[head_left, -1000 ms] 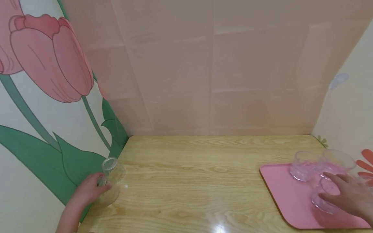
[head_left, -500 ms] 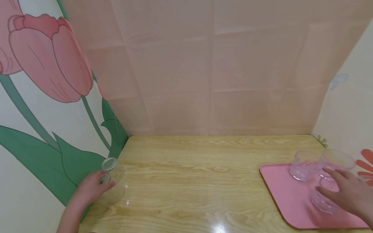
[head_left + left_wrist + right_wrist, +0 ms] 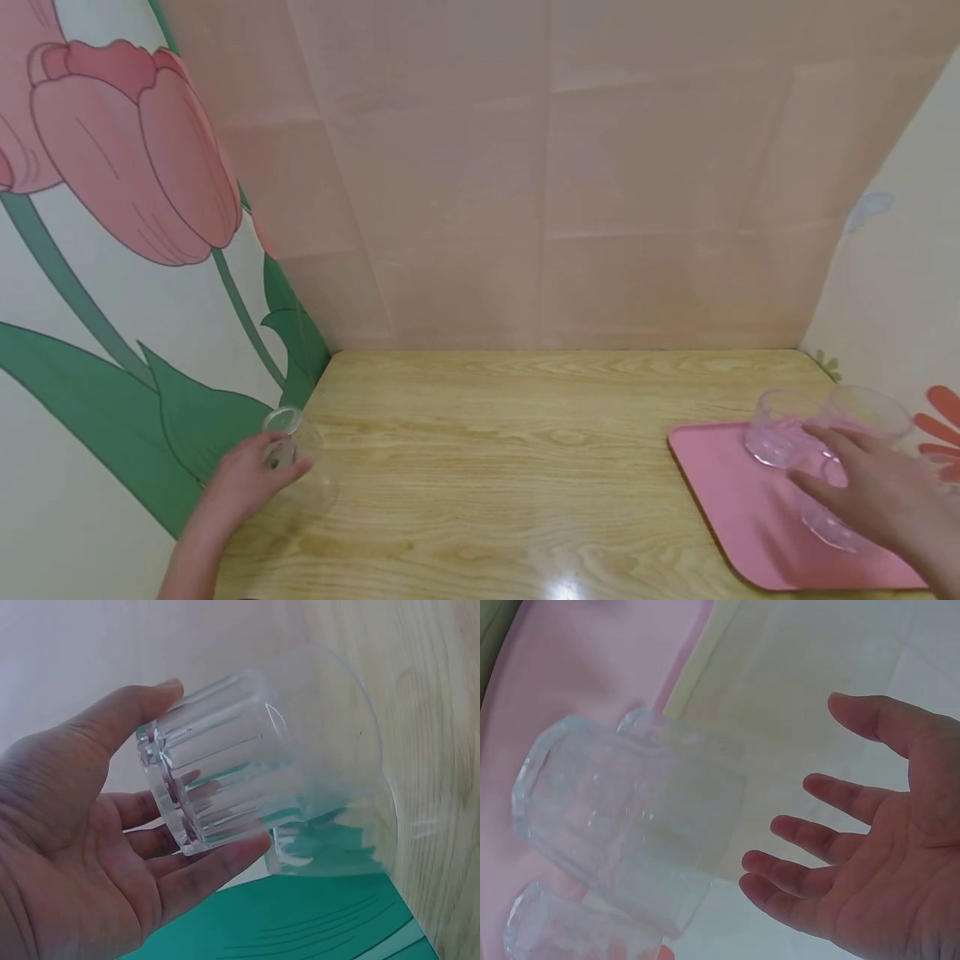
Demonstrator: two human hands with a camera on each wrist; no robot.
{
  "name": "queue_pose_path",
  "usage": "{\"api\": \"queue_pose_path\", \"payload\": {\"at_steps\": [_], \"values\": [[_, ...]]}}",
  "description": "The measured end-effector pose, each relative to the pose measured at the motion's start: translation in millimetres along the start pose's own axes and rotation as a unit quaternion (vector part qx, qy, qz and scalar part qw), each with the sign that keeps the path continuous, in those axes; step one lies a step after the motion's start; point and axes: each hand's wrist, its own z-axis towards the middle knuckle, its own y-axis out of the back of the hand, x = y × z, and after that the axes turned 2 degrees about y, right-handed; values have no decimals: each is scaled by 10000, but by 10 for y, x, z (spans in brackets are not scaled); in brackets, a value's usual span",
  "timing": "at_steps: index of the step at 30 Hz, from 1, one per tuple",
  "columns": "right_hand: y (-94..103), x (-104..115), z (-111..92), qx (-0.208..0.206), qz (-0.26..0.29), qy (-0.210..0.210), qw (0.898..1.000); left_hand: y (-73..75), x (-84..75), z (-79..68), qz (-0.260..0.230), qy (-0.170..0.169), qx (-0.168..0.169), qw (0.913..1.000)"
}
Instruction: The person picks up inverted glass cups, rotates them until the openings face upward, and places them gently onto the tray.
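My left hand (image 3: 251, 479) grips a clear drinking glass (image 3: 247, 750) around its thick base, thumb on one side and fingers on the other. The glass is held mouth downward over the left of the table. Just behind it another clear glass (image 3: 283, 419) stands upside down. My right hand (image 3: 870, 492) hovers over the pink tray (image 3: 727, 500), fingers spread and holding nothing. Upright on that tray are a back-left glass (image 3: 772, 446), a back-right glass (image 3: 873, 408) and a front glass (image 3: 825, 525), partly hidden by the right hand. In the right wrist view the fingertips are apart from the nearest glass (image 3: 630, 817).
The wood-grain table (image 3: 487, 467) spans the space between both hands. A tulip-printed wall (image 3: 90, 292) borders it at the left, close to the left hand. A pinkish sheet (image 3: 465, 208) rises at the back, and a pale wall (image 3: 915, 275) stands beside the tray.
My left hand has shifted slightly right and up, moving the held glass along the table's left side. My right hand has drifted a little left over the tray, still holding nothing.
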Motion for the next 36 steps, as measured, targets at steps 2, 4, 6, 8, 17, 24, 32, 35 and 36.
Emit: {"api": "queue_pose_path", "payload": {"at_steps": [2, 4, 6, 8, 17, 24, 32, 35, 36], "values": [[-13, 54, 12, -47, 179, 36, 9998, -7, -27, 1, -43, -13, -1, 10000], [-35, 104, 25, -113, 434, 96, 9989, -14, -58, 4, -113, -32, 1, 9999], [-50, 150, 41, -134, 581, 120, 9981, -24, -92, 7, -167, -10, 21, 9999], [-60, 192, 60, -44, 635, 90, 9979, -35, -122, 11, -226, 36, 55, 9997], [-111, 332, 111, 128, 951, 79, 9954, -94, -230, 36, -395, -78, -116, 9991], [-112, 470, 150, 224, 1247, 108, 9919, -156, -324, 68, -569, -169, -310, 9978], [-121, 651, 212, 182, 1307, 265, 9909, -232, -454, 91, -819, -446, -572, 9940], [-137, 719, 236, 226, 1381, 313, 9897, -255, -488, 93, -929, -443, -564, 9931], [-141, 742, 244, 267, 1411, 310, 9892, -263, -498, 94, -957, -442, -565, 9928]]}}
